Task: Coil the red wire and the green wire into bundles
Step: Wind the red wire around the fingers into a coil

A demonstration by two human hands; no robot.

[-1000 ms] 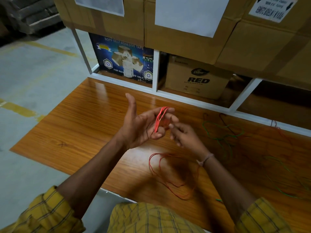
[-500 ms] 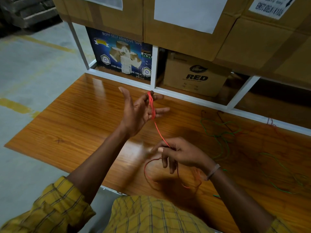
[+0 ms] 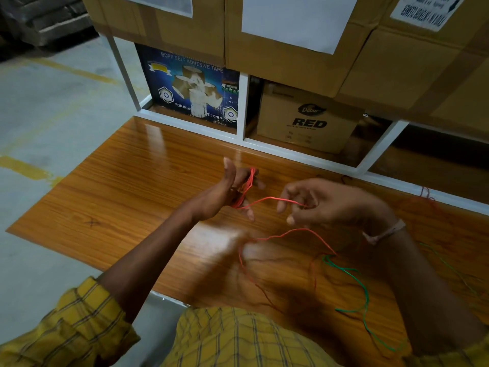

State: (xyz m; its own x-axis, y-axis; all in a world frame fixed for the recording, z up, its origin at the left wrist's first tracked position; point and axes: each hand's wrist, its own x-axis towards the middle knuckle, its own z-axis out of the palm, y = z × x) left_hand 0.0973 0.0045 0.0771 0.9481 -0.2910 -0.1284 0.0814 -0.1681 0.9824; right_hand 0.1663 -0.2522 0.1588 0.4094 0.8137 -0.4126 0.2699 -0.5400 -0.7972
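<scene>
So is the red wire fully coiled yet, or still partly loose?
Partly loose. Some red wire loops wrap the left hand; the right hand pinches a strand, and the rest trails over the table.

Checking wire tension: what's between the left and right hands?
In the head view, one span of red wire runs from the loops wound on the left hand to the pinching right hand, above the wooden table.
</scene>
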